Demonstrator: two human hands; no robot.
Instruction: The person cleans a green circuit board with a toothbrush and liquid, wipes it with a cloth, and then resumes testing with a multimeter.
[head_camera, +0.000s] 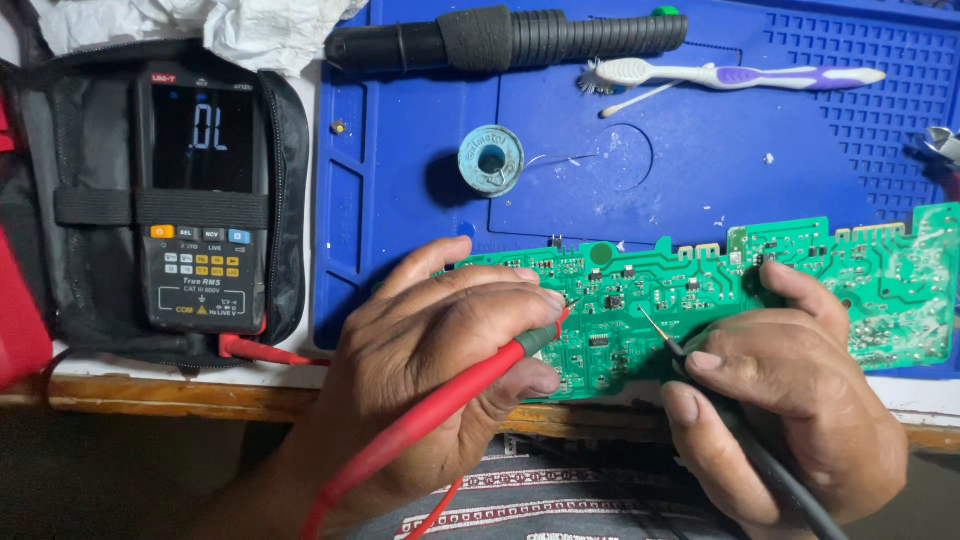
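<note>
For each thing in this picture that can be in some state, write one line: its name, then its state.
Multimeter: switched on, display lit, lying in its open black case.
Red probe: held in left hand, tip on the circuit board.
Black probe: held in right hand, tip on the board.
Solder spool: lying flat, wire end loose.
Toothbrush: lying unused on blue mat.

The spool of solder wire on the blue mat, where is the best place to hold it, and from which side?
Probably from above, with fingers across the outer rim of the solder spool. It lies flat on the blue mat with its hole facing up, so the round edge is free all around. Avoid the right side, where a loose wire end sticks out.
</note>
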